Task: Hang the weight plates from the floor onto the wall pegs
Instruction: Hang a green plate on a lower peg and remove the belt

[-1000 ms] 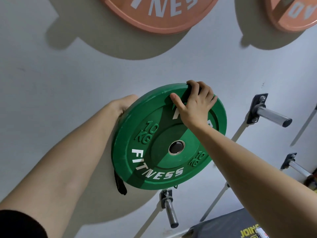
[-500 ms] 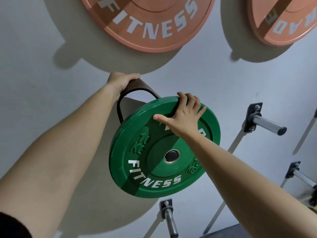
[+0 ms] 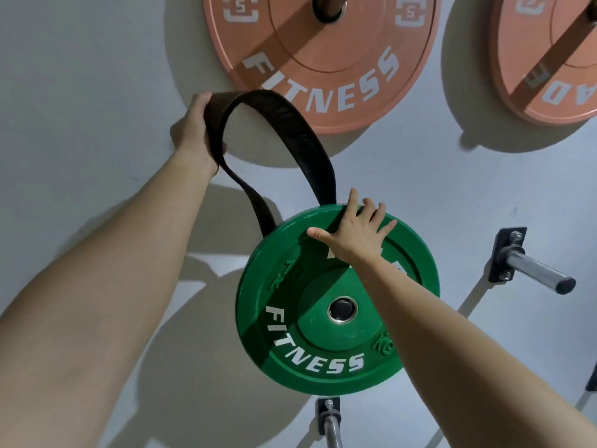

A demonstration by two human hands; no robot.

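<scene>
Your green 10 kg plate (image 3: 323, 337) hangs flat against the wall (image 3: 80, 92), below the two salmon plates (image 3: 323, 59). A second ago your left hand (image 3: 190, 127) was tucked behind its rim. Now its fingers clench the black strap (image 3: 290, 124), drawn up in a loop above the plate, so the plate looks seated and the strap is coming free. Your right hand (image 3: 353, 234) presses the upper rim, fingers spread and released. Count one green plate, two salmon, one black strap and two bare pegs (image 3: 536, 274).
</scene>
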